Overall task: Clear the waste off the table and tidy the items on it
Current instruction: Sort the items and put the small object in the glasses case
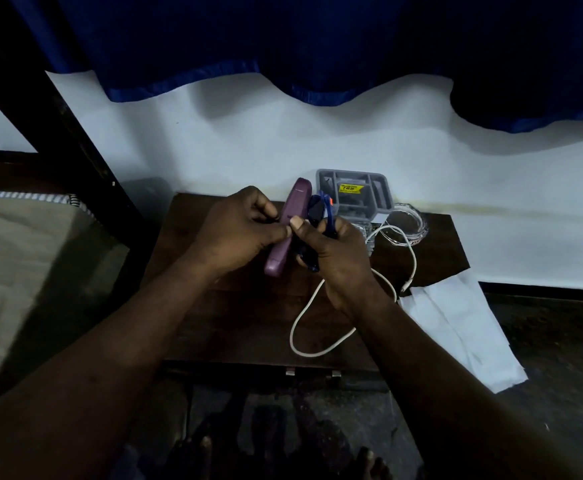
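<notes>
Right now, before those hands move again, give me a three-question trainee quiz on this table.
1. True or false: the white cable lies on the table, outside the grey box.
2. Which hand grips the dark blue object? A left, B right, C neither.
3. Fill in: the sticker on the grey box is ____.

Key: 1 true. 2 B, the right hand. 3 yellow.
</notes>
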`<state>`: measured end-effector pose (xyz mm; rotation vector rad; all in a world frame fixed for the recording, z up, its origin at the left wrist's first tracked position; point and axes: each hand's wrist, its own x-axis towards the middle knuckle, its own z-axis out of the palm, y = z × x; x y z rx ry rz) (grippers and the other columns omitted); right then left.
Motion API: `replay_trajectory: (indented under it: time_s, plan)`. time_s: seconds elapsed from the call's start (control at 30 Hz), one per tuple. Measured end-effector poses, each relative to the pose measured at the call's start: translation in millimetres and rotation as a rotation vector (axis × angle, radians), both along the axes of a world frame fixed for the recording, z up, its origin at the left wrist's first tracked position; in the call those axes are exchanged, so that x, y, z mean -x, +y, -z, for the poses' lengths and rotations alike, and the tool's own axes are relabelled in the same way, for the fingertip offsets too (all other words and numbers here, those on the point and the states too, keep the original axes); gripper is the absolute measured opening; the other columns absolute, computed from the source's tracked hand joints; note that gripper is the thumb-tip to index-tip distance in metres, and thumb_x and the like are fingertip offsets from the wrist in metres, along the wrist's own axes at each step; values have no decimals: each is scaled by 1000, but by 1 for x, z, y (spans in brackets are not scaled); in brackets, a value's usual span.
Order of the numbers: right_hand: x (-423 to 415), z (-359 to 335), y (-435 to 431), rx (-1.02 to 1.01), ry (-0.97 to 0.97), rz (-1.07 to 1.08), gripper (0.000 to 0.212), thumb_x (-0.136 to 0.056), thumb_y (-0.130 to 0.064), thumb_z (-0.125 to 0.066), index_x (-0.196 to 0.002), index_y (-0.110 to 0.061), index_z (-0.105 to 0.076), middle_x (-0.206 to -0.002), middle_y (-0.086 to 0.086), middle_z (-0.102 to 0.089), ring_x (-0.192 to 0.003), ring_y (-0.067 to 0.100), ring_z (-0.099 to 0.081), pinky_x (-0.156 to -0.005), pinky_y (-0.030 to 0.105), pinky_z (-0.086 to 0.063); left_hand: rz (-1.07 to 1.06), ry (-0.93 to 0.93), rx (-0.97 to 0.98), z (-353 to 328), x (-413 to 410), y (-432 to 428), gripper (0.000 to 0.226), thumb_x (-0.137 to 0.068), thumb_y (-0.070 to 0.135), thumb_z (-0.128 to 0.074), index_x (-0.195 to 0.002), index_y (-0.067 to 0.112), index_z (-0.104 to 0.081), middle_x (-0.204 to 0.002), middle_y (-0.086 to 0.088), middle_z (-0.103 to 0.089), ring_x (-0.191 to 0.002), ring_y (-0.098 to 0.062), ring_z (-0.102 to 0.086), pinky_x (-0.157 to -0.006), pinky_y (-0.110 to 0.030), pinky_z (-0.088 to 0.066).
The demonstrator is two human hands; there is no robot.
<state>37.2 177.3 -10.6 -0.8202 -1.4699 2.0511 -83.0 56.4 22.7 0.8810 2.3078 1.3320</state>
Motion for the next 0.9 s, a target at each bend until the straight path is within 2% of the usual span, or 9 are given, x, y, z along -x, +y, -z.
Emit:
replay_trajectory:
  time_s: [0.1, 0.17, 0.33, 0.47, 0.57, 0.7, 0.8, 0.9]
  plan:
    - [0, 3, 2, -18, -8, -10, 35, -84, -18, -85, -93, 1, -57, -72, 17, -60, -57, 20, -59, -52, 28, -52, -15, 104, 30, 0, -3, 2, 25, -74, 29, -83, -85, 23, -62, -83, 10, -72, -82, -3, -69, -72, -29, -55]
    - [1, 4, 2, -40, -6, -6, 35, -82, -20, -86, -92, -7, -56, -67, 13, -58, -51, 15, -57, -50, 27, -51, -17, 166, 26, 0, -7, 3, 28, -73, 32, -79, -90, 25, -59, -82, 11, -71, -79, -4, -69, -67, -28, -54]
    - [4, 8, 0, -133, -62, 32, 38, -79, -28, -87, -81, -13, -53, -63, 7, -60, -52, 15, -60, -53, 28, -52, 11, 463, 52, -2, -17, 7, 46, -72, 33, -70, -111, 25, -47, -70, 8, -66, -67, -15, -66, -57, -27, -46]
    - [5, 4, -4, -209, -80, 66, 37, -79, -27, -87, -76, -15, -53, -62, 10, -61, -57, 21, -61, -55, 34, -55, 38, 591, 84, -1, -18, 8, 51, -75, 28, -64, -120, 20, -42, -64, 5, -60, -58, -21, -55, -57, -27, -39]
    - [4, -2, -8, -223, -93, 88, 38, -81, -23, -87, -82, -10, -51, -65, 14, -59, -60, 24, -60, -55, 37, -57, 76, 629, 97, -1, -19, 8, 54, -75, 27, -59, -125, 18, -38, -57, 10, -49, -53, -18, -46, -56, -27, -36]
    - [3, -7, -12, -255, -133, 108, 40, -81, -22, -87, -81, -13, -49, -64, 9, -58, -59, 19, -60, -53, 35, -57, 100, 592, 113, 2, -14, 7, 59, -77, 24, -58, -130, 18, -35, -58, 5, -55, -55, -20, -51, -57, -29, -40]
    - [4, -9, -14, -254, -144, 120, 41, -80, -23, -88, -81, -13, -48, -65, 8, -58, -58, 15, -58, -50, 30, -56, 120, 597, 116, 3, -11, 6, 60, -77, 25, -58, -132, 16, -34, -59, 4, -56, -54, -18, -50, -57, -28, -37]
    - [5, -8, -14, -241, -143, 134, 39, -80, -23, -87, -85, -6, -53, -69, 12, -62, -60, 16, -62, -51, 30, -56, 135, 594, 115, 5, -8, 4, 60, -79, 25, -58, -133, 17, -33, -59, 3, -56, -52, -16, -49, -55, -27, -36]
